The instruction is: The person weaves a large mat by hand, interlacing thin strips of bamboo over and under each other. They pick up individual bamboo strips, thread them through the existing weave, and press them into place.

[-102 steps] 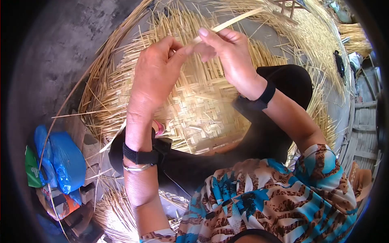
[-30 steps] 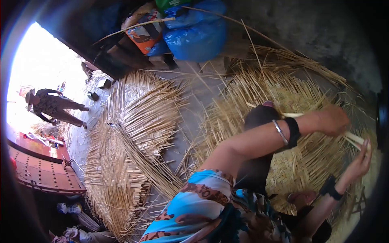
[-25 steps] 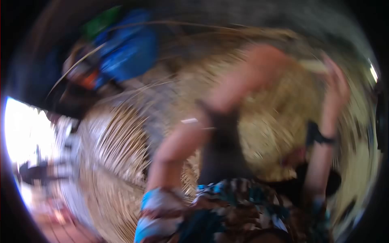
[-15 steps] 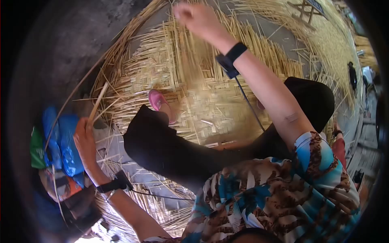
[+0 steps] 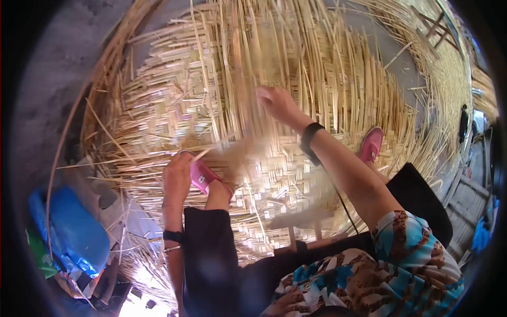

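Note:
A large woven mat of pale straw strips [image 5: 274, 174] lies on the ground, with long loose strips standing out along its far part. My left hand [image 5: 177, 177] is closed on a thin straw strip [image 5: 203, 153], beside the left pink shoe [image 5: 203, 177]. Above the middle of the mat, my right hand [image 5: 277, 103] has its fingers drawn together near the long strips. Motion blur around its fingertips hides whether anything is between them. Both wrists wear black bands.
Blue plastic bags [image 5: 79, 227] and a green one [image 5: 38, 253] sit at the lower left. The right pink shoe [image 5: 372, 145] rests on the mat. A wooden frame [image 5: 435, 29] and straw bundles [image 5: 483, 92] are at the upper right.
My left hand has moved right and inward over the mat with the strip. The right hand has come lower and closer. The view has shifted, and both shoes now show.

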Motion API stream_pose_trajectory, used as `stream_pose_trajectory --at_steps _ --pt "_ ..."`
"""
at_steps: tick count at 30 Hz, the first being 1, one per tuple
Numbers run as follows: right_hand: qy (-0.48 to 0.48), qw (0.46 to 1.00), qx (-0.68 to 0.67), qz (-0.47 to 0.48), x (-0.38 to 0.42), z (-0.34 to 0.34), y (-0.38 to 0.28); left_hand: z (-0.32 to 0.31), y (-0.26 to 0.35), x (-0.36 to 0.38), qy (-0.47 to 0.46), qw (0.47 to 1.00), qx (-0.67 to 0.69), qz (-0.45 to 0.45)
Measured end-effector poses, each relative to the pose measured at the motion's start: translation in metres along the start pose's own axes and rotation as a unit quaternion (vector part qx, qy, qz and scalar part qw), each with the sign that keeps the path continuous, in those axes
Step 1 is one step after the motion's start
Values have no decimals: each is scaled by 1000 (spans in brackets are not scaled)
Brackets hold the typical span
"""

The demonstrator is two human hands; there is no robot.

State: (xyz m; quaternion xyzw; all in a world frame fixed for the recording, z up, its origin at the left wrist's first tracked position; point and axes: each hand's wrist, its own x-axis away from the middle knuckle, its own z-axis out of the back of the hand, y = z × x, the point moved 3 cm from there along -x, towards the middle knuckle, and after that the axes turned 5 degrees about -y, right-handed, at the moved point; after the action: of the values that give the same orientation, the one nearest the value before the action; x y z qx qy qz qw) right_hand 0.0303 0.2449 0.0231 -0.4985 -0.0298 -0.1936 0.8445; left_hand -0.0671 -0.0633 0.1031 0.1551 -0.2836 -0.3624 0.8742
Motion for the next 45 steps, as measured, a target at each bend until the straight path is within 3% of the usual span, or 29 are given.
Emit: stream_pose_trajectory --at_steps 2,4,6,7,8,10,13,16,19,21,24,25,29,31,32,38,41,44,45 --pt "-19 998 49 -43 -20 -4 12 -24 -12 -4 -12 1000 11 -27" --pt "56 977 202 45 -30 -11 15 -33 -22 0 -18 998 15 -50" --pt "32 966 254 25 -41 -17 0 -24 -44 1 -84 966 187 155" --pt "10 957 290 -12 -45 -20 -7 -21 -50 -1 -67 959 222 161" --pt "-9 944 326 -51 -48 -24 -11 -22 -47 -4 -66 960 217 162" --pt "12 942 330 -64 -49 -35 -3 -24 -33 -10 -4 916 378 137" --pt "62 931 357 -45 -45 -34 -2 -48 -23 -2 -36 917 383 101" --pt "23 924 371 -88 -40 -24 -9 -63 -21 1 -41 918 386 85" --pt "0 942 324 -91 -38 -27 -4 -65 -21 -4 -39 904 419 76" --pt "70 993 54 -74 -33 -27 7 -59 -19 -11 -33 895 434 101" --pt "109 993 -37 -28 -12 -25 -1 -58 -25 -12 -34 879 465 103" --pt "106 987 -107 -61 -7 -28 2 -60 -29 -10 -35 878 465 109" --pt "93 986 -111 -77 -26 -34 15 -52 -27 -13 -3 852 508 128" --pt "4 989 -64 -135 -36 -36 16 -50 -24 -13 2 851 505 146" --pt "5 989 -64 -134 -37 -35 15 -52 -24 -13 -2 847 513 137" --pt "20 969 -200 -143 -2 -19 -4 -59 -29 -14 5 832 535 146" --pt "7 936 -353 1 25 -16 -7 -63 -39 -15 19 833 529 157" --pt "-62 954 -289 48 41 -8 -37 -66 -37 -17 40 833 529 158" --pt "-155 960 -234 -4 41 -1 -55 -66 -31 -21 32 860 489 144"
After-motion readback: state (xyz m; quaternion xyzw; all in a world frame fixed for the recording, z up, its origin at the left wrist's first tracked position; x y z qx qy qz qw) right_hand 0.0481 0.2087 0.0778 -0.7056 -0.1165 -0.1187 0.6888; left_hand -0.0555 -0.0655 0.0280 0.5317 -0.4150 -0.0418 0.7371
